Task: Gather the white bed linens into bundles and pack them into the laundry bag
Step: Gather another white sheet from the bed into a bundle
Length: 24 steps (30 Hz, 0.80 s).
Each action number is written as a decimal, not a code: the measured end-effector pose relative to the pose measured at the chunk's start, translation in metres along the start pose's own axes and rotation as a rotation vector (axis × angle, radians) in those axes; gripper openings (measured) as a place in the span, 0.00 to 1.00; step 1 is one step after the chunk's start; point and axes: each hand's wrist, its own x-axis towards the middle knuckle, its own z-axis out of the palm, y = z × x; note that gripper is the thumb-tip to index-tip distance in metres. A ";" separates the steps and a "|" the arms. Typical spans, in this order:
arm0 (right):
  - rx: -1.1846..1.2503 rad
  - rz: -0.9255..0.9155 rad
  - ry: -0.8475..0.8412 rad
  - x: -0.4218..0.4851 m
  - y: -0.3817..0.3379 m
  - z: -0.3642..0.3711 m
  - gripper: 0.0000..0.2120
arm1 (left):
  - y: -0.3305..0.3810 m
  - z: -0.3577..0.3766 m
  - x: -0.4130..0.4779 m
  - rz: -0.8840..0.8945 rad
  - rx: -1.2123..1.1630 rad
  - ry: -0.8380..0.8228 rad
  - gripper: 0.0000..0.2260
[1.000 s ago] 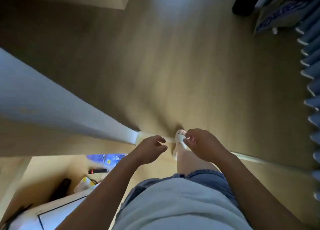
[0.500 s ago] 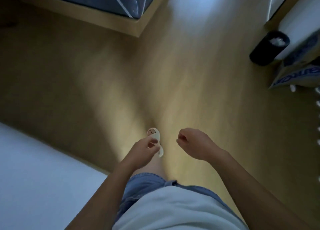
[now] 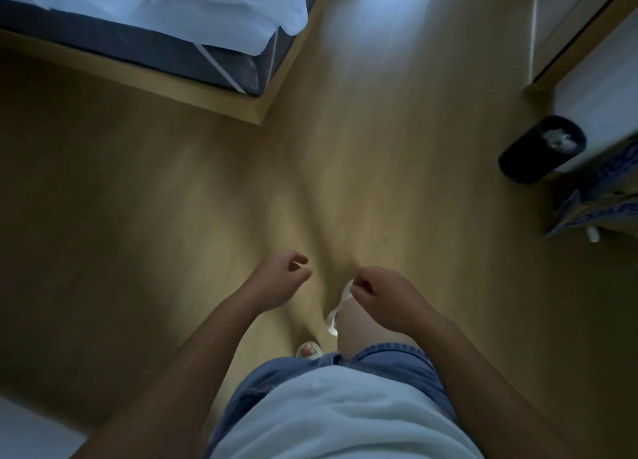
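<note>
A pale flat surface is noted at the near left corner; what it is cannot be told.

At the far left, the crumpled white bed linens are found heaped on a dark grey mattress, which is carried by a light wooden bed frame. The linens are well apart from both hands. No bundle has been made.

A tan wood-effect floor is crossed in the middle of the view. The left hand is held loosely curled over it, and nothing is gripped. The right hand, just beside it, is likewise loosely curled and empty. A white open-toed sandal is seen below them.

At the right, a black cylindrical bin with white scraps inside is noted. Near it lies a blue-and-white printed item, part cropped. Whether this is the laundry bag cannot be told.

Risks, as judged:
- The linen could be snagged on the pale straps at the mattress corner, if it is pulled off sharply.
- Loose ends could be trailed on the floor and trodden on, if the bundle is gathered slackly.
- The bin could be knocked over by a wide load carried past it.
- The light is poor, so a small piece could be missed.

Blue lettering is seen on the printed item, but it is blurred and cut off and cannot be read. No other writing is found.
</note>
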 end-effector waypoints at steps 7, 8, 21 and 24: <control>0.045 -0.028 0.044 0.170 0.011 -0.115 0.09 | 0.053 -0.043 0.141 -0.085 -0.001 -0.134 0.14; 0.034 -0.042 0.054 0.197 0.010 -0.139 0.09 | 0.065 -0.058 0.165 -0.094 0.011 -0.124 0.14; 0.047 -0.035 0.026 0.491 0.010 -0.350 0.09 | 0.212 -0.215 0.459 -0.117 -0.103 -0.028 0.07; 0.043 -0.004 0.029 0.572 0.014 -0.399 0.08 | 0.240 -0.268 0.553 -0.076 -0.062 -0.025 0.07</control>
